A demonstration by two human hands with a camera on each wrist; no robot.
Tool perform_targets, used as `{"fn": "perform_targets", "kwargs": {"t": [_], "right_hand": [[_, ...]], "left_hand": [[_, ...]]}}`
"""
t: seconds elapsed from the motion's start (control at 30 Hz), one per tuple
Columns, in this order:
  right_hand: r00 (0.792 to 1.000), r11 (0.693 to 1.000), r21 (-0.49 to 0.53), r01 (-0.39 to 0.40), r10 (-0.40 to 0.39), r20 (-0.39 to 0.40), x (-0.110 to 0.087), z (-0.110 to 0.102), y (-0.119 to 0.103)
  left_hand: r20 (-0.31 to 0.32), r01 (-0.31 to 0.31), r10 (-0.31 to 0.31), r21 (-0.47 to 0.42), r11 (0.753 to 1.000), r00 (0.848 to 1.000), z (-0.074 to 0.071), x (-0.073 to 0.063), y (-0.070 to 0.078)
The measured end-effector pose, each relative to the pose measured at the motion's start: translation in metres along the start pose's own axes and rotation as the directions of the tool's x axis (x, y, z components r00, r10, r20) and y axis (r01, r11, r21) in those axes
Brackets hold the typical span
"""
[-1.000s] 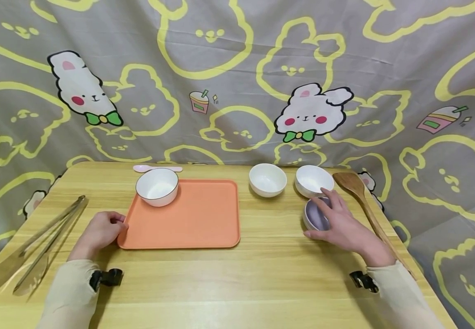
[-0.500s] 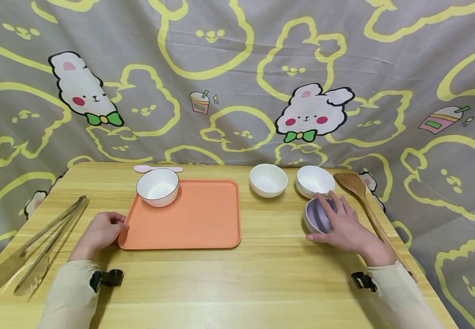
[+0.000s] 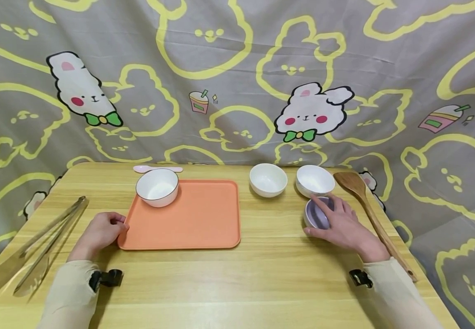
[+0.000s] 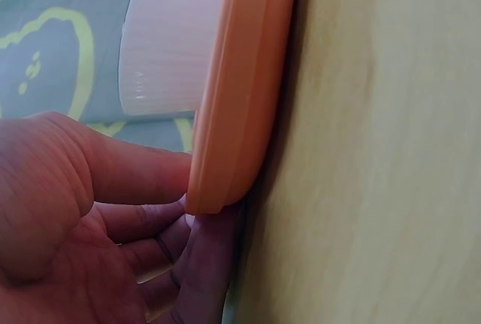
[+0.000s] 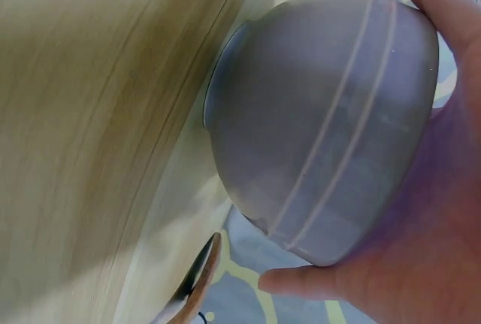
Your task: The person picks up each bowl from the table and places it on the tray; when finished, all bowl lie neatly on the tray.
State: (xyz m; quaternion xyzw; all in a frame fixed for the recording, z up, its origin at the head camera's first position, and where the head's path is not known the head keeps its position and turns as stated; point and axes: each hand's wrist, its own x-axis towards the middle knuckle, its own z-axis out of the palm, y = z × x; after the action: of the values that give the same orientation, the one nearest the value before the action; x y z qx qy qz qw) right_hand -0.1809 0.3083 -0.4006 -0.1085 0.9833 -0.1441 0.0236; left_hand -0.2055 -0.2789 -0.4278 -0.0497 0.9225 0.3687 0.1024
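Observation:
My left hand (image 3: pixel 104 230) pinches the left edge of an orange tray (image 3: pixel 208 214). In the left wrist view the thumb lies on the tray's upper rim and fingers reach beneath it. A white bowl with a dark rim (image 3: pixel 157 187) stands at the tray's back left corner. My right hand (image 3: pixel 346 226) spans a small purple bowl (image 3: pixel 317 215), thumb at the near left side and index finger stretched along the far rim. Seen from the right wrist, the bowl's greyish-purple outside (image 5: pixel 316 121) has two pale lines, with digits on two sides of its rim.
Two white bowls stand at the back: one left (image 3: pixel 268 181), one right (image 3: pixel 314 182), close behind the purple bowl. A wooden spatula (image 3: pixel 366 205) lies along the right side. Tongs (image 3: pixel 36 251) lie at the left. A pink spoon (image 3: pixel 171 169) lies behind the tray.
My right hand's fingers have shifted slightly over the purple bowl, the index finger now along its far rim. My left hand and the tray have not visibly moved.

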Motion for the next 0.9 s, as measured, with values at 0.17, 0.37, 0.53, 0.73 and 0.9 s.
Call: {"fn": "perform_targets", "kwargs": {"t": [0.17, 0.37, 0.53, 0.73, 0.9], "right_hand": [[1.000, 1.000, 0.003, 0.008, -0.008, -0.009, 0.0013, 0.0001, 0.0006], [1.000, 0.999, 0.027, 0.021, -0.021, -0.012, 0.0031, -0.0011, 0.0005], [1.000, 0.999, 0.032, 0.022, -0.021, -0.011, 0.0054, -0.0017, 0.0010], [0.999, 0.999, 0.016, 0.038, -0.038, -0.025, 0.0077, -0.0010, 0.0064], [0.998, 0.998, 0.014, 0.061, -0.060, -0.024, 0.0066, -0.0029, 0.0069]], "left_hand": [[-0.003, -0.007, 0.007, 0.008, 1.000, 1.000, -0.0007, -0.0003, 0.0003], [-0.009, -0.020, 0.020, 0.015, 1.000, 1.000, -0.0004, 0.0002, -0.0009], [-0.012, -0.016, 0.017, 0.022, 1.000, 1.000, -0.0008, 0.0004, -0.0018], [-0.007, -0.019, 0.019, 0.006, 1.000, 1.000, -0.0011, 0.0009, -0.0018], [0.000, -0.015, 0.015, 0.000, 1.000, 1.000, -0.0005, 0.0000, -0.0026]]}}
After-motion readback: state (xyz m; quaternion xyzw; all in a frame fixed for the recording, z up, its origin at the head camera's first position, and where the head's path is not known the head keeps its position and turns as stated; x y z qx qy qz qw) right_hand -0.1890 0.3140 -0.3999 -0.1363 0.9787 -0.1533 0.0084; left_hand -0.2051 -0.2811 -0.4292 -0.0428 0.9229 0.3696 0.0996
